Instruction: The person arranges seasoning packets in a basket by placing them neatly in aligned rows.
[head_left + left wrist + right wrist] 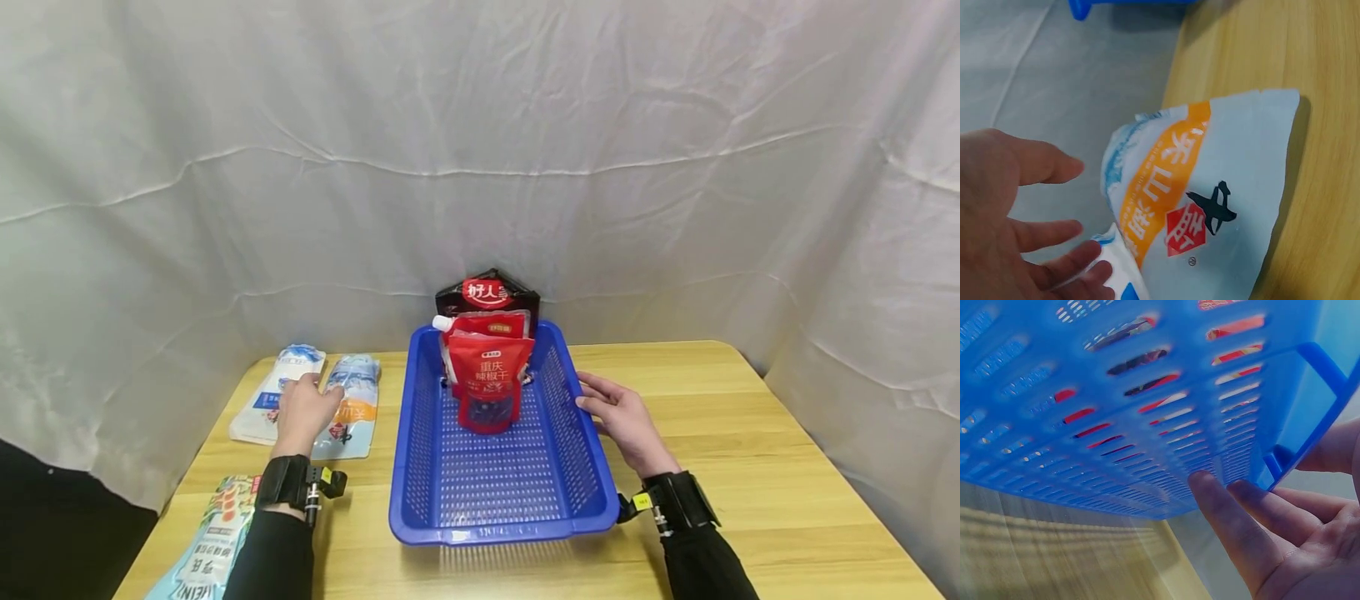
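Observation:
My left hand [305, 411] hovers with spread fingers over two pouches at the table's back left. One is a white and blue pouch [264, 417]. Beside it lies a pale blue pouch with an orange band [1235, 162], and in the left wrist view the fingers hold nothing. At the right side of a blue plastic basket [491, 533], my right hand [626, 421] grips the rim, with fingertips against the perforated outer wall [1147, 444]. Inside the basket stand a red pouch of dried chili [491, 383], a red spouted pouch [491, 323] and a black packet [487, 292].
A light green Heinz pouch [217, 537] lies at the front left, partly behind the left sleeve. The wooden table [750, 467] extends to the right of the basket. Grey-white cloth [480, 167] hangs behind and at both sides.

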The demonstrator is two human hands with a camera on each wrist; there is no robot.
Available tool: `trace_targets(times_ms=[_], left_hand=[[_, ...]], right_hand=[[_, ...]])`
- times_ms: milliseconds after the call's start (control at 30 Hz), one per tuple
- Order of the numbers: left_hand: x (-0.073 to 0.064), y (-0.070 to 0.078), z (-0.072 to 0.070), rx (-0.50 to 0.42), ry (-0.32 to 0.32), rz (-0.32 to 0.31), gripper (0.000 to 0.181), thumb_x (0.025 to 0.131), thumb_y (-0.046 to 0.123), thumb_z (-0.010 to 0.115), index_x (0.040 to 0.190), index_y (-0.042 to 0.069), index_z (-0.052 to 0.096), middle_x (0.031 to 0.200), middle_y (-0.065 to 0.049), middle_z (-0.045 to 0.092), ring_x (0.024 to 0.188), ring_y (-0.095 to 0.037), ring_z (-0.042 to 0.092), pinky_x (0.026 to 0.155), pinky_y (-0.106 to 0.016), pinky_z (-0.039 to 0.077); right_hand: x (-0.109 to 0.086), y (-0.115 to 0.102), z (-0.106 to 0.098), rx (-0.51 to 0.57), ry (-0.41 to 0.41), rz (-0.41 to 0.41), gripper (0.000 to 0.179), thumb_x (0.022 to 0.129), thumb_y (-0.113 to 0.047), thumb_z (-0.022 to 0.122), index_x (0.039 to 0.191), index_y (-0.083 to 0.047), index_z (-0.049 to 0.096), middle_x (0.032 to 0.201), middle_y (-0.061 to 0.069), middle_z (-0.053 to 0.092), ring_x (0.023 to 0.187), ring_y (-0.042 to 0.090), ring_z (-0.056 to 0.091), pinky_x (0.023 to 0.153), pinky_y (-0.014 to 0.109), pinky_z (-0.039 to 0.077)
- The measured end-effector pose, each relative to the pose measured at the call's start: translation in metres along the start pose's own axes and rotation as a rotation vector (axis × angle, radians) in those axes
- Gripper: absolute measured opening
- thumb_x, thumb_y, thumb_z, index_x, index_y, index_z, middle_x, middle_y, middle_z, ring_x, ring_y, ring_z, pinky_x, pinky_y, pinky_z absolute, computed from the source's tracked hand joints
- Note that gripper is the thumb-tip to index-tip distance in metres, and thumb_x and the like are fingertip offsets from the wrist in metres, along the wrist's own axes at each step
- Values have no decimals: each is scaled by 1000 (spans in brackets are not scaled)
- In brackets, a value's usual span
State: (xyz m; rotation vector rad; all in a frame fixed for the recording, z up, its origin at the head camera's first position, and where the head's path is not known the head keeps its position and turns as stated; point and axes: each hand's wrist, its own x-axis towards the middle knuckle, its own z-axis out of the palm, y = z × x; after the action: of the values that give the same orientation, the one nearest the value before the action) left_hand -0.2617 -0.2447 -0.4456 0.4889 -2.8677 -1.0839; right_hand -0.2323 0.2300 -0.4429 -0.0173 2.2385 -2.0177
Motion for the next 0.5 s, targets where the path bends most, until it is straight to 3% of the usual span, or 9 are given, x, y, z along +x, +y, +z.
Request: trace_targets(times_ms=[200, 500], left_hand=[[8, -4, 5, 47, -101, -56, 79, 101, 40, 60, 153, -14, 33, 145, -41, 36, 132, -55, 40, 109, -68, 38], [11, -3, 14, 127, -101, -43, 80, 97, 41, 69, 145, -16, 41, 135, -40, 49, 120, -52, 49, 101, -67, 44]], right_hand=[[0, 1, 1, -3, -7, -2, 54, 105, -15, 61, 156, -2, 44, 149, 24, 55, 116, 29, 69, 93, 39, 60], [1, 1, 0, 2, -5, 0, 54, 105, -15, 60, 156, -3, 44, 149, 24, 55, 115, 28, 70, 92, 38, 60]])
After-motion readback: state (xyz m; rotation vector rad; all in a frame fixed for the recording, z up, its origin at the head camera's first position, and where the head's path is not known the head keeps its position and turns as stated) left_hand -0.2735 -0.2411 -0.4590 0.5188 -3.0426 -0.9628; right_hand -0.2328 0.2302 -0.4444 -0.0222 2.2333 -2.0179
